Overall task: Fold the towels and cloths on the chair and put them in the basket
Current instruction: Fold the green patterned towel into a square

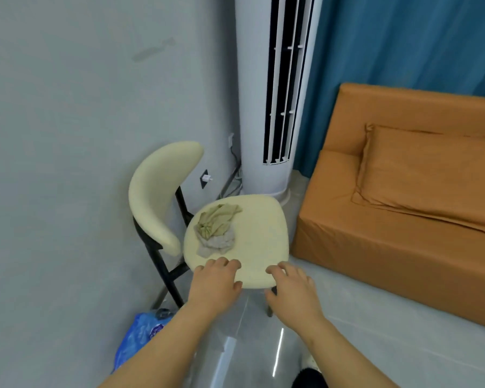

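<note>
A cream chair (259, 242) with black legs and a curved backrest stands by the grey wall. On the left part of its seat lie two crumpled cloths: an olive-green cloth (217, 221) partly on top of a grey cloth (217, 245). My left hand (216, 281) rests palm down on the seat's near edge, just below the grey cloth. Palm down as well, my right hand (290, 287) lies at the seat's near right corner. Both hands hold nothing, fingers apart. No basket is in view.
An orange sofa (398, 219) with a matching cushion stands to the right of the chair. A white tower air conditioner (263, 107) rises behind the seat, before a blue curtain. A blue plastic bag (136, 340) sits on the floor at lower left.
</note>
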`<move>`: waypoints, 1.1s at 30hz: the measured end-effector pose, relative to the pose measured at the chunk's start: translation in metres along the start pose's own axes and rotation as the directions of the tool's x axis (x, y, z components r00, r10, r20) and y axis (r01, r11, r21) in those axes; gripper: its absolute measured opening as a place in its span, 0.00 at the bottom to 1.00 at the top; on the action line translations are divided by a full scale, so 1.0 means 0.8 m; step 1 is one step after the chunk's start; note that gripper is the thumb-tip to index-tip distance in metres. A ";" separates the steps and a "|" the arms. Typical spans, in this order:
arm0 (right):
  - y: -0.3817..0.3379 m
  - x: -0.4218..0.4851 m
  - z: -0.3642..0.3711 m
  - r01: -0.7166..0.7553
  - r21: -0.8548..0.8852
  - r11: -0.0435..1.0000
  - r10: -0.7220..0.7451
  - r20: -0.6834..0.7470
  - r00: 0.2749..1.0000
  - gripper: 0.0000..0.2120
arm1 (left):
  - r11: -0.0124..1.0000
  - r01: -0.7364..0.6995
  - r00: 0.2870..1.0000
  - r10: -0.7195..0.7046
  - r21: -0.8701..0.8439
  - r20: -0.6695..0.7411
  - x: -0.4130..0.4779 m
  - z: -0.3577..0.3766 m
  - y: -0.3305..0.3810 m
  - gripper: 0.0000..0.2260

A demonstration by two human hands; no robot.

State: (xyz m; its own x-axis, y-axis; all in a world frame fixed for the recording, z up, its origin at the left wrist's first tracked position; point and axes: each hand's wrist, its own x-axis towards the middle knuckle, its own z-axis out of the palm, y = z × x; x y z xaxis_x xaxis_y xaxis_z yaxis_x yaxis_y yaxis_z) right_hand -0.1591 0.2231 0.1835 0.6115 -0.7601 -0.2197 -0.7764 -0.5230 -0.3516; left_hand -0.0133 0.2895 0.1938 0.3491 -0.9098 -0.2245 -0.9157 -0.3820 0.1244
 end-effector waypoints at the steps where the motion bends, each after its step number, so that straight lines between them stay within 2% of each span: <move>1: 0.016 0.026 -0.009 0.019 -0.007 1.000 -0.019 0.016 1.000 0.21 | 1.000 0.025 1.000 -0.024 -0.013 0.002 0.025 0.001 0.010 0.19; 10: 0.136 0.215 -0.087 0.153 -0.049 0.987 -0.142 0.179 0.974 0.21 | 0.963 0.238 0.970 -0.228 -0.129 0.088 0.205 0.000 0.104 0.19; 20: 0.156 0.410 -0.094 0.321 -0.085 0.943 -0.268 0.375 0.888 0.21 | 0.879 0.432 0.901 -0.408 -0.204 0.149 0.363 0.018 0.075 0.18; 27: 0.145 0.514 -0.073 0.450 -0.054 0.891 -0.358 0.523 0.773 0.20 | 0.758 0.613 0.788 -0.568 -0.220 0.238 0.435 0.028 0.036 0.18; 33: 0.142 0.607 -0.041 0.635 -0.044 0.771 -0.454 0.661 0.597 0.19 | 0.544 0.788 0.613 -0.735 -0.288 0.291 0.486 0.061 0.027 0.18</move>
State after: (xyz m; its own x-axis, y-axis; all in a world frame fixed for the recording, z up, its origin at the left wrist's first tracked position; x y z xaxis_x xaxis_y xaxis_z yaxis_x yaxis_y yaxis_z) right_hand 0.0442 -0.2179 0.0664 0.8187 0.0385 -0.5730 -0.2172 -0.9029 -0.3709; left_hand 0.0928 -0.0648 0.0623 0.8291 -0.2296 -0.5098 -0.1655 -0.9717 0.1686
